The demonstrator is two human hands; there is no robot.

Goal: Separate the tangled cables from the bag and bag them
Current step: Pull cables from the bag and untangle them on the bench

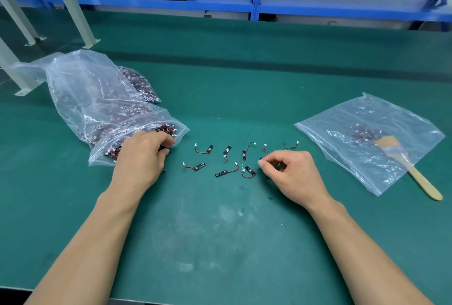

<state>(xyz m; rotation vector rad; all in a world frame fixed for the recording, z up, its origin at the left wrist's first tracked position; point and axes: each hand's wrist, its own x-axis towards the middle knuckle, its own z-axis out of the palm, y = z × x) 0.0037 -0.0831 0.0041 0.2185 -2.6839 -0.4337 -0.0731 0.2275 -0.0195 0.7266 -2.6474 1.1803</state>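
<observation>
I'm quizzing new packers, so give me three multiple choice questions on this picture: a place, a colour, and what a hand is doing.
1. Where does the brush lie? A in a drawer; B on the small bag; C on the floor.
2. What colour is the table mat? A green; B grey; C red.
3. What is the left hand doing? A lying flat; B holding a pen; C gripping cables at the large bag's mouth.
Answers: 1 B, it lies across that bag; 2 A, green all over; 3 C, its fingers curl round them.
</observation>
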